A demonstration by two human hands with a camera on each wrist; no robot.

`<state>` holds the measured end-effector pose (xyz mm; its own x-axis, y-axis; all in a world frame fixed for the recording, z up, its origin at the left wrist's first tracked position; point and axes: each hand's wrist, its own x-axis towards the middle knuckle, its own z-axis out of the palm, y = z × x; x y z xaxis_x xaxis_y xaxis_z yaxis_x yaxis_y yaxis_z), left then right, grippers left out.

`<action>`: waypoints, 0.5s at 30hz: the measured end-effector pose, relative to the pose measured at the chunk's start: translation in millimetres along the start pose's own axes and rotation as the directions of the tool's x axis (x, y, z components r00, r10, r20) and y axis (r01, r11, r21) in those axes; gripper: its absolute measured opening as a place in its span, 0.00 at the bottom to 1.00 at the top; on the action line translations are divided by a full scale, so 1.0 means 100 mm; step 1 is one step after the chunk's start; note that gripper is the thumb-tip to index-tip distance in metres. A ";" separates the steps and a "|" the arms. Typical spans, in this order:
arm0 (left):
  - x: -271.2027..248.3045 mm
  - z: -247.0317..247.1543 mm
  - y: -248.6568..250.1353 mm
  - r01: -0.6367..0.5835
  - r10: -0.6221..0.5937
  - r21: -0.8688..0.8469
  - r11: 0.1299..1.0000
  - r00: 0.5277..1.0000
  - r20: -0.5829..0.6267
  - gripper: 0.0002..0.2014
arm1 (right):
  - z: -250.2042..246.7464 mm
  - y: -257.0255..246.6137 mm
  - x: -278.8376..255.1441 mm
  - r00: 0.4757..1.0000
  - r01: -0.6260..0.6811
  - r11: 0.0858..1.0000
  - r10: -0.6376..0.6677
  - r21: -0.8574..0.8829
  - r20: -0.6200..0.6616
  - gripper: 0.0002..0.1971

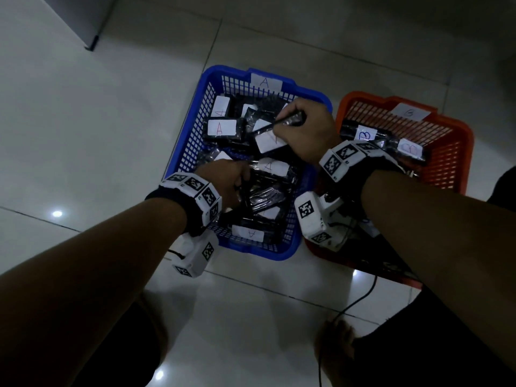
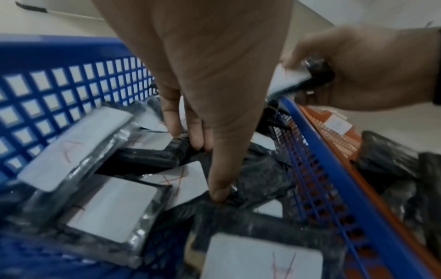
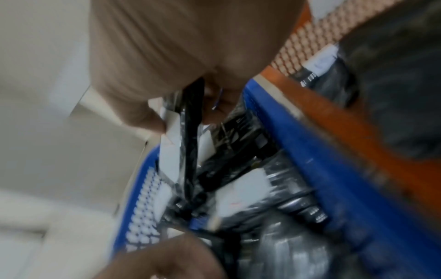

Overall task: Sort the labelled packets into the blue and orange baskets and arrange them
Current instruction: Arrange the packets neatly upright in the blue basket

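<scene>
The blue basket (image 1: 192, 107) (image 2: 59, 90) (image 3: 310, 151), tagged A, is piled with several black packets bearing white A labels (image 1: 222, 127) (image 2: 62, 151). My right hand (image 1: 279, 125) (image 2: 296, 62) (image 3: 186, 115) is over the basket's far half and pinches one black packet (image 1: 293, 120) (image 2: 298, 79) (image 3: 190, 151) on edge. My left hand (image 1: 240, 177) (image 2: 203, 166) reaches down into the near half. Its thumb and fingers straddle and grip a packet (image 2: 186, 175) in the pile. The orange basket (image 1: 458, 152) (image 2: 381, 203) (image 3: 334, 105), tagged B, holds packets labelled B (image 1: 365, 135).
The two baskets stand side by side on a pale tiled floor (image 1: 83, 135), with their walls touching. A grey cabinet corner (image 1: 81, 20) is at the far left. A black cable (image 1: 360, 300) runs past my bare foot (image 1: 337, 339) in front of the baskets.
</scene>
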<state>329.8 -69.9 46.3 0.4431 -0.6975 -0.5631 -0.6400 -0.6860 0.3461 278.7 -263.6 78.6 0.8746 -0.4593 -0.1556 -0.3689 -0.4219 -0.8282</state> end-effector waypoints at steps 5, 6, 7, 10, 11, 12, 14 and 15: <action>0.00 0.02 0.02 -0.093 0.096 0.074 0.993 0.995 -0.036 0.12 | 0.06 0.07 0.09 0.987 -0.087 0.995 0.092 0.041 -0.129 0.09; 0.01 -0.01 0.00 -0.088 0.090 0.060 0.994 0.996 -0.022 0.11 | 0.08 0.10 0.08 0.989 -0.093 0.996 0.091 -0.015 -0.121 0.08; 0.02 -0.05 -0.01 -0.082 0.082 0.019 0.996 0.997 -0.003 0.11 | 0.09 0.12 0.06 0.990 -0.091 0.993 0.082 -0.075 -0.117 0.08; 0.06 -0.26 -0.04 -0.041 0.034 -0.220 0.975 0.999 -0.035 0.11 | 0.09 0.18 0.01 0.993 -0.016 0.971 -0.014 -0.238 -0.121 0.09; 0.07 -0.35 -0.05 -0.019 -0.002 -0.315 0.949 0.998 -0.068 0.10 | 0.08 0.18 0.00 0.989 0.041 0.952 -0.083 -0.303 -0.126 0.09; 0.09 -0.45 -0.05 -0.001 -0.045 -0.401 0.916 0.993 -0.107 0.10 | 0.08 0.17 -0.03 0.977 0.117 0.926 -0.173 -0.359 -0.126 0.08; 0.13 -0.64 -0.06 0.021 -0.142 -0.520 0.854 0.971 -0.194 0.10 | 0.09 0.12 -0.10 0.939 0.270 0.874 -0.332 -0.403 -0.091 0.05; 0.15 -0.72 -0.08 0.023 -0.200 -0.583 0.812 0.949 -0.241 0.10 | 0.10 0.09 -0.15 0.929 0.321 0.861 -0.368 -0.394 -0.047 0.04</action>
<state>386.6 -89.6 88.9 0.7006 -0.5748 -0.4229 -0.1436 -0.6941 0.7054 265.4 -252.5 67.6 0.9330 -0.3083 0.1857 -0.1610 -0.8190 -0.5508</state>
